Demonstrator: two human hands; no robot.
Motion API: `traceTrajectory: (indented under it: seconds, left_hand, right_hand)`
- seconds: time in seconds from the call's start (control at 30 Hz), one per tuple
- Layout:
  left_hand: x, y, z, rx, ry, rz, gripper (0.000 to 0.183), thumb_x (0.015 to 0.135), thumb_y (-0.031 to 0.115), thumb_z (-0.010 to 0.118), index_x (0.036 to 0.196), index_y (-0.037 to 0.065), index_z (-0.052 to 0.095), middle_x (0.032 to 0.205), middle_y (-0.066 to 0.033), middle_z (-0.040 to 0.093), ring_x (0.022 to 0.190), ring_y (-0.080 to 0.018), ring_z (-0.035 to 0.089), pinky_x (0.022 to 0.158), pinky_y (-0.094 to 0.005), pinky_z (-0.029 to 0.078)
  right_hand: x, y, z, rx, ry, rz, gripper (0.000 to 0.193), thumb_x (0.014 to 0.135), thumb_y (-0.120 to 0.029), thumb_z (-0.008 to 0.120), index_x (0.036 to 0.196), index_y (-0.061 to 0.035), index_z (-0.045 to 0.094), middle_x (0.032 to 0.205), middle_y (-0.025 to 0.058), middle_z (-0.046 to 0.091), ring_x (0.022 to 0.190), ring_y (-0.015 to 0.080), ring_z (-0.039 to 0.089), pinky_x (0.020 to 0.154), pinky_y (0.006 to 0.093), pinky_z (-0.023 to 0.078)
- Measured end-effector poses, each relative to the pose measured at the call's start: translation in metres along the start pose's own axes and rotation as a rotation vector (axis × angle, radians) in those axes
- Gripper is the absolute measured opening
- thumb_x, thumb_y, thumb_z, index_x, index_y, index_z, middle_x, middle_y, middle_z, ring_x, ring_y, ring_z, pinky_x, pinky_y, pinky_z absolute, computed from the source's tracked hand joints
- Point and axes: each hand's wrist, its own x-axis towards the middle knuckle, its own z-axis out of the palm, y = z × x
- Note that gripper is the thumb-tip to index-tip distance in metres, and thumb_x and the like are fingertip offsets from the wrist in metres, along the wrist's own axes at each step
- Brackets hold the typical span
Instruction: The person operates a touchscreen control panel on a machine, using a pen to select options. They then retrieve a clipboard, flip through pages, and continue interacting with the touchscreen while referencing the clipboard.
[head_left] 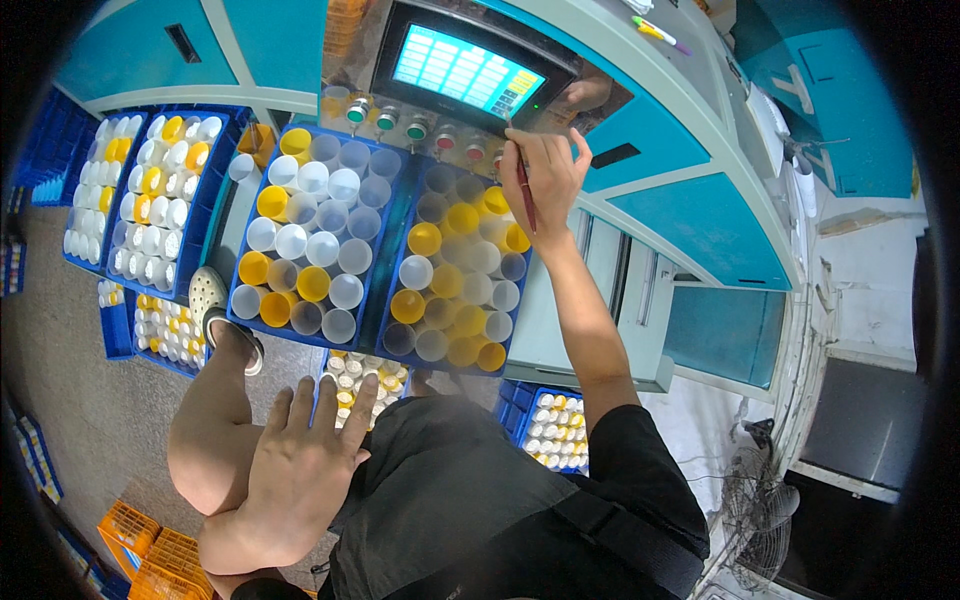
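Right hand point(545, 175) pointing at a lit touchscreen point(460, 68), with blue crates point(450, 368) of white and yellow cups standing below.

As seen from beside the machine, the right hand is gripping a slim dark red stick point(528, 203), possibly a stylus, near the touchscreen's lower right corner; whether anything is touching the glass, I cannot tell. The left hand point(300, 470) is hovering with its fingers spread, holding nothing visible. Good practice is probably calling for one light, deliberate press, the wrist passing clear of the green and red push buttons point(417, 128) underneath. Rows of pale keys and a yellow block are glowing; their lettering is proving too small to read, and no brand is standing out.
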Motion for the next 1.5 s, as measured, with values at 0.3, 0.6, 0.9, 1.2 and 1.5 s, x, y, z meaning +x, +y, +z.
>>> traceTrajectory:
  seconds: [0.3, 0.6, 0.9, 1.2, 1.5]
  left_hand:
    - [0.000, -0.002, -0.014, -0.389, -0.197, 0.616, 0.060, 0.094, 0.028, 0.073, 0.149, 0.013, 0.056, 0.141, -0.0237, 0.059, 0.136, -0.0434, 0.054, 0.109, -0.0538, 0.051]
    - [0.001, -0.002, -0.023, -1.037, -0.150, 0.913, 0.038, 0.099, 0.032, 0.072, 0.131, 0.011, 0.073, 0.150, -0.0173, 0.056, 0.142, -0.0429, 0.050, 0.109, -0.0561, 0.051]
    - [-0.004, -0.004, -0.037, -0.993, -0.156, 0.796, 0.025, 0.080, 0.018, 0.084, 0.096, 0.003, 0.073, 0.135, -0.0195, 0.059, 0.143, -0.0443, 0.046, 0.115, -0.0565, 0.045]
    - [-0.004, -0.008, -0.029, -1.011, -0.172, 0.843, 0.039, 0.097, 0.031, 0.075, 0.131, 0.011, 0.073, 0.149, -0.0193, 0.056, 0.142, -0.0436, 0.050, 0.109, -0.0562, 0.051]
    - [-0.010, -0.007, -0.035, -1.010, -0.138, 0.769, 0.022, 0.079, 0.017, 0.084, 0.089, 0.003, 0.071, 0.143, -0.0207, 0.056, 0.144, -0.0425, 0.045, 0.115, -0.0561, 0.045]
  right_hand:
    - [-0.001, -0.004, 0.000, 0.028, -0.036, 0.002, 0.015, 0.088, -0.009, 0.076, 0.102, -0.0110, 0.074, 0.091, 0.0014, 0.072, 0.092, 0.0190, 0.067, 0.111, 0.0506, 0.036]
    - [0.031, -0.011, 0.010, 0.134, 0.095, -0.127, 0.027, 0.090, -0.017, 0.077, 0.116, -0.0093, 0.073, 0.100, 0.0013, 0.073, 0.096, 0.0208, 0.067, 0.104, 0.0485, 0.041]
    - [0.032, -0.014, 0.010, 0.097, 0.056, -0.103, 0.023, 0.088, -0.013, 0.076, 0.110, -0.0073, 0.075, 0.092, 0.0025, 0.071, 0.089, 0.0197, 0.066, 0.098, 0.0437, 0.041]
    - [0.020, -0.012, 0.006, 0.110, 0.047, -0.125, 0.017, 0.091, -0.010, 0.073, 0.107, -0.0081, 0.076, 0.088, 0.0014, 0.069, 0.084, 0.0180, 0.064, 0.090, 0.0425, 0.038]
    - [0.007, -0.008, -0.004, -0.012, -0.027, -0.068, 0.016, 0.087, -0.007, 0.073, 0.103, -0.0088, 0.076, 0.084, 0.0006, 0.068, 0.083, 0.0173, 0.063, 0.091, 0.0425, 0.037]
